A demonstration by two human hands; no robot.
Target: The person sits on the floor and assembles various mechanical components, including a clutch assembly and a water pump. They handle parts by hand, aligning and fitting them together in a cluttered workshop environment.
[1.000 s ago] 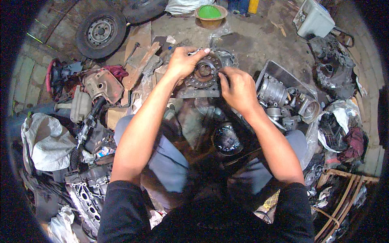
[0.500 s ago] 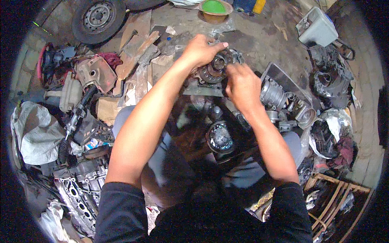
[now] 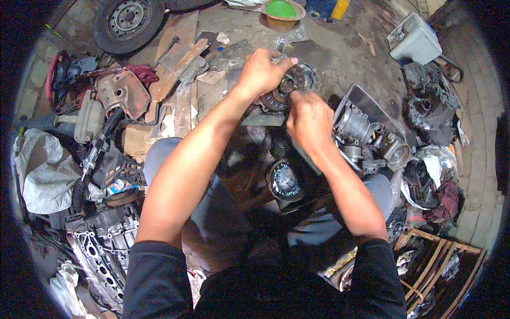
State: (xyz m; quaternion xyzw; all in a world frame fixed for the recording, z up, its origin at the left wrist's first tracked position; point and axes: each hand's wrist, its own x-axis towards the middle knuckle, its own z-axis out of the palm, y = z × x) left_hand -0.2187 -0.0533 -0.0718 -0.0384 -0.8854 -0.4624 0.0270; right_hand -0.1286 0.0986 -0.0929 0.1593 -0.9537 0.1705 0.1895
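A round, dark metal machine part (image 3: 274,101) stands in front of me, with a raised ring-shaped hub (image 3: 287,85) and a row of holes around it. My left hand (image 3: 263,73) grips its far left side, thumb stretched over the top toward the right. Close by the hub on the near right is my right hand (image 3: 311,118). Its fingers are curled closed with the knuckles up, and what they hold is hidden beneath them. A toothed grey metal edge (image 3: 313,80) shows behind the part. Between my knees sits a dark container with shiny, wet-looking contents (image 3: 286,179).
Grey metal castings (image 3: 355,123) and a clear tray (image 3: 372,101) lie to the right. An engine cylinder head (image 3: 98,250) is at lower left, near a silvery sack (image 3: 45,173). A wheel (image 3: 129,21), a bowl with a green inside (image 3: 281,10) and a grey bin (image 3: 415,40) stand farther off.
My right hand has moved nearer to me and slightly left, from beside the hub to its near right. My left hand keeps its grip. The whole view has shifted slightly.
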